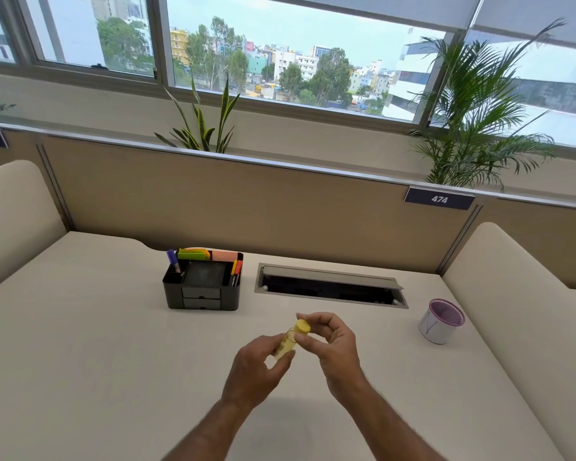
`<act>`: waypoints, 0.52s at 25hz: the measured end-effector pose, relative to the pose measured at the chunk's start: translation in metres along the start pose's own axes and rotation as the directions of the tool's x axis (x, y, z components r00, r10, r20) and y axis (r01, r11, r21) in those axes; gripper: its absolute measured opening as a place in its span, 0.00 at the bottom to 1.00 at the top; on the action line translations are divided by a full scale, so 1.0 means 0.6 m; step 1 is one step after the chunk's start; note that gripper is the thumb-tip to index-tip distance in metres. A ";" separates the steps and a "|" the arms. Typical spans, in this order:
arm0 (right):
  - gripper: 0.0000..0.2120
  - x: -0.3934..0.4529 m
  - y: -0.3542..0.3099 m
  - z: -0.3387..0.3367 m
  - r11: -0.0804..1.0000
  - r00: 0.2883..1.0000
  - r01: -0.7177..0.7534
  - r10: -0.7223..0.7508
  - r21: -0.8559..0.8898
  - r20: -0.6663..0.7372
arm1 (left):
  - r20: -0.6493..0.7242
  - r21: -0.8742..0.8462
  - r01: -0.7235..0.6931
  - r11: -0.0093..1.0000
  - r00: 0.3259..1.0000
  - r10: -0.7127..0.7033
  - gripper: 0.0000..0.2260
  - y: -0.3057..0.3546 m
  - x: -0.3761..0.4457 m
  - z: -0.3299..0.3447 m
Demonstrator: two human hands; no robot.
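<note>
A small yellow tube (288,342) with a yellow cap (302,327) is held above the cream desk (97,361), near its middle. My left hand (258,367) pinches the tube's lower body between thumb and fingers. My right hand (330,341) grips the capped end with curled fingers. The tube tilts up to the right. Its lower end is hidden behind my left fingers.
A black desk organiser (203,284) with pens and sticky notes stands behind my hands, to the left. A grey cable hatch (330,286) lies open at the back. A purple-rimmed mesh cup (441,321) sits to the right. Padded dividers flank the desk.
</note>
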State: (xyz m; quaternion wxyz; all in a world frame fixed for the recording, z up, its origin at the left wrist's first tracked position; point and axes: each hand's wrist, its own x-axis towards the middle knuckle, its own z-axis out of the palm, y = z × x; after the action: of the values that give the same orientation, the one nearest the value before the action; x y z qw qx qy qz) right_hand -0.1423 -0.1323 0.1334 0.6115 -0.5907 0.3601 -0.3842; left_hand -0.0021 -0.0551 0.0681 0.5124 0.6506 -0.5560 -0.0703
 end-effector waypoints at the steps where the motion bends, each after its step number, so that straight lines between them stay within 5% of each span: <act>1: 0.13 0.000 0.000 -0.001 1.000 1.000 -0.006 0.005 0.017 0.014 | 0.005 0.002 -0.014 1.000 1.000 0.014 0.13 0.001 0.001 -0.001; 7: 0.15 0.003 0.000 -0.008 0.999 0.996 -0.027 0.025 0.022 0.083 | 0.031 -0.001 -0.052 0.999 0.998 0.052 0.13 0.009 0.007 -0.003; 13: 0.14 0.015 -0.014 -0.030 0.926 0.978 0.124 -0.053 -0.357 0.203 | 0.072 0.015 -0.058 0.998 0.996 0.056 0.13 -0.002 0.002 -0.003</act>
State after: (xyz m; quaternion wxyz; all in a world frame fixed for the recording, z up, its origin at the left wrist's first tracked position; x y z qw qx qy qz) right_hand -0.1545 -0.1486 0.1410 0.5036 -0.7442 0.3385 -0.2793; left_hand 0.0005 -0.0550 0.0688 0.4885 0.6359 -0.5929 -0.0741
